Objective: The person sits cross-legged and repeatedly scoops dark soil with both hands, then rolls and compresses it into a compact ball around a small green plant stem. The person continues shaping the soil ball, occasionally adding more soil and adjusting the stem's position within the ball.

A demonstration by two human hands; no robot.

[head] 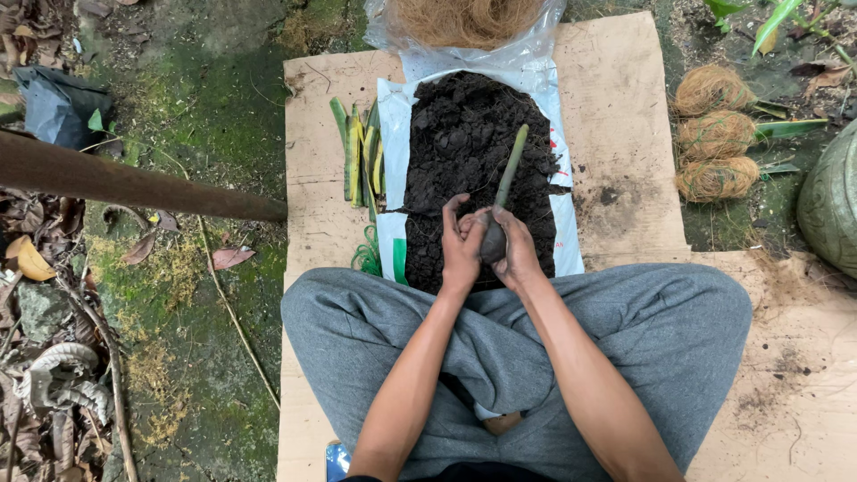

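A person sits cross-legged in grey trousers [625,330] on a flat sheet of brown cardboard [616,116] laid over mossy ground [205,116], both bare hands raised above a heap of dark, crumbly soil [464,134] spread on an opened white plastic bag [565,232]. The left hand [461,245] and the right hand [511,245] are closed together around a dark ball of packed soil [494,241], grasping it from either side just above the near edge of the heap. A long green plant cutting [511,165] rises out of the ball and tilts away from the person, over the soil.

Just left of the bag, a small pile of green and yellow striped leaf cuttings [360,156] lies on the cardboard, with a bundle of green string [366,257] nearer the person's knee. At the far end of the bag, a clear plastic bag of brown coconut fibre [464,22] sits at the cardboard's edge. Off the cardboard to the right, three round fibre-wrapped balls [714,134] with green leaves lie in a row on the ground, well apart from the hands, beside a rounded green mottled pot [830,201]. A rusty brown pipe [134,183] crosses the left side above fallen dry leaves [36,259].
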